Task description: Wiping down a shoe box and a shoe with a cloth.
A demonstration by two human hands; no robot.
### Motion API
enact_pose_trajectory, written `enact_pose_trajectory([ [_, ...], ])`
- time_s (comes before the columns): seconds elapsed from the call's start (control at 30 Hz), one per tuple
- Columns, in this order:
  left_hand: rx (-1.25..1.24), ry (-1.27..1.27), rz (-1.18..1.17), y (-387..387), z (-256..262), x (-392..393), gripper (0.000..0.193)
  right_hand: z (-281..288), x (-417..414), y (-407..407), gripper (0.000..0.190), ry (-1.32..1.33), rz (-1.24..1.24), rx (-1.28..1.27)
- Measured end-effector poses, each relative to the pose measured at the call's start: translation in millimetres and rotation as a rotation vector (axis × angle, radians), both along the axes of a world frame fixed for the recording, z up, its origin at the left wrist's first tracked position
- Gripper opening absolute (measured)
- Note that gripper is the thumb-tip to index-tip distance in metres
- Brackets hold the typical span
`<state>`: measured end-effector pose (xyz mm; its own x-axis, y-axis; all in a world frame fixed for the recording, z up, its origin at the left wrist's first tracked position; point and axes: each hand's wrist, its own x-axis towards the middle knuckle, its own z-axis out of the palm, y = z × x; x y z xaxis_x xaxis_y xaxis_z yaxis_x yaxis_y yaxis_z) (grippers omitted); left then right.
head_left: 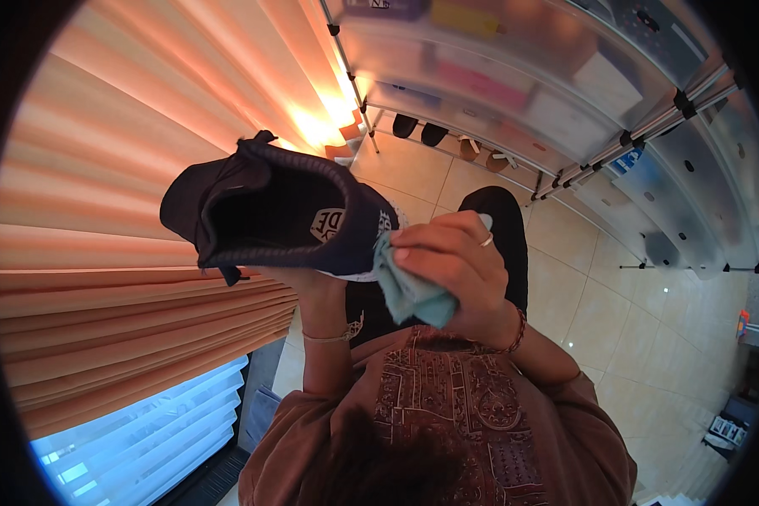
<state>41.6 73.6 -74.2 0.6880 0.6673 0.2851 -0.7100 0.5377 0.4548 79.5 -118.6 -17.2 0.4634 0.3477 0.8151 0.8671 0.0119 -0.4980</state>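
Observation:
A dark sneaker with a white speckled sole is held up before me, its opening facing me and its heel to the right. My left hand supports it from beneath; the fingers are mostly hidden by the shoe. In my right hand is a bunched pale green cloth, pressed against the heel and sole edge. Light lettering marks the heel, and an insole label bears writing. Laces hang loose at the near side of the shoe.
Orange curtains hang close on the left, above a window with blinds. A metal rack of translucent shoe boxes stands ahead and to the right, with slippers on its bottom rail. Tiled floor lies below.

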Motion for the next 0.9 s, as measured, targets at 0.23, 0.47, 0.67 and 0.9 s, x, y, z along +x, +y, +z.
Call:
enact_pose_trajectory([
  [0.23,-0.103,0.267,0.09,-30,43,-3,0.077,23,10,-2,0.034,-0.132,-0.076,-0.028],
  [0.47,-0.063,0.403,0.13,-30,34,-11,0.062,13,15,-8,0.035,-0.203,-0.083,-0.106],
  [0.67,-0.104,0.596,0.378,-46,52,-3,0.065,14,20,-5,0.035,-0.224,-0.097,-0.151],
  [0.9,0.772,0.866,0.613,-33,3,-19,0.046,21,20,4,0.036,-0.208,-0.193,-0.039],
])
